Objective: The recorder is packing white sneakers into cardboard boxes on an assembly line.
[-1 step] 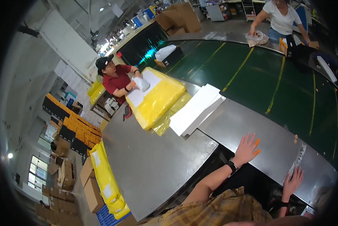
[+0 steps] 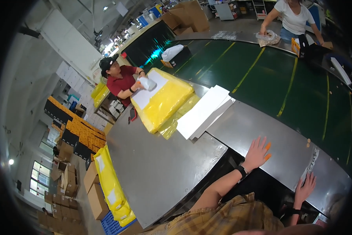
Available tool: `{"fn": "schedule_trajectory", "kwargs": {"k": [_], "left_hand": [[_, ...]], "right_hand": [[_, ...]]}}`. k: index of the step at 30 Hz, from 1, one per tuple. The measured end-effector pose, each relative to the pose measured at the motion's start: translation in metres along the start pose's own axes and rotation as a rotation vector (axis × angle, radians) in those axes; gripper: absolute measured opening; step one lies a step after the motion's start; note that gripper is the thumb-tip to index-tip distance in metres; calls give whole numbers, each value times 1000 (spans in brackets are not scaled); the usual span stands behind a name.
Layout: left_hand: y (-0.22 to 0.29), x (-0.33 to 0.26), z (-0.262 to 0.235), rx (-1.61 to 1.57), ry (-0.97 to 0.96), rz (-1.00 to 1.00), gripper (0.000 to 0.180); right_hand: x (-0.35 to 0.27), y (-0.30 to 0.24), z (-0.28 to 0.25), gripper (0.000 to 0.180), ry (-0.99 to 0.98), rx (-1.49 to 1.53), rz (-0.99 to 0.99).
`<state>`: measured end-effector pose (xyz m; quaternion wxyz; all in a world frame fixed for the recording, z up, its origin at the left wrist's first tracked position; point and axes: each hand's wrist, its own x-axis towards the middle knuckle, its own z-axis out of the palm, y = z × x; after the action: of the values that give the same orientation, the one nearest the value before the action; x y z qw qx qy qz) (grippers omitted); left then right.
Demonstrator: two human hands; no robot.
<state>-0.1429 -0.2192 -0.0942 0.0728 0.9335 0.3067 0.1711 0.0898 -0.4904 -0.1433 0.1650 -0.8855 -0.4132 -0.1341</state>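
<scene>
My left hand (image 2: 256,153) lies flat on the grey metal table edge (image 2: 275,137), fingers spread and holding nothing. Orange covers sit on its thumb and one fingertip. Further right, my right hand (image 2: 304,189) rests on the same metal with its fingers stretched out, touching a strip of clear tape (image 2: 312,162). Nothing is in it. Nearest to my left hand on the far side is a stack of white paper sheets (image 2: 205,111). Beyond the sheets lies a large yellow plastic-wrapped bundle (image 2: 170,103) with a white sheet on top.
A green conveyor belt (image 2: 246,84) with yellow lines runs behind the table. Across the bundle, a person in red (image 2: 121,82) holds a white packet (image 2: 147,83). Another person in white (image 2: 294,18) handles a plastic bag (image 2: 268,38). Yellow packs (image 2: 112,190) stand at lower left.
</scene>
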Motion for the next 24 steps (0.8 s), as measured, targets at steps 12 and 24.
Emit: {"fn": "schedule_trajectory", "kwargs": {"k": [12,24], "left_hand": [[7,0,-3,-1,-121,-33,49],[4,0,1,5,-75,-35,50]], "right_hand": [[-5,10,4,45,37,-5,-13],[-1,2,-3,44,29,8,-11]]}}
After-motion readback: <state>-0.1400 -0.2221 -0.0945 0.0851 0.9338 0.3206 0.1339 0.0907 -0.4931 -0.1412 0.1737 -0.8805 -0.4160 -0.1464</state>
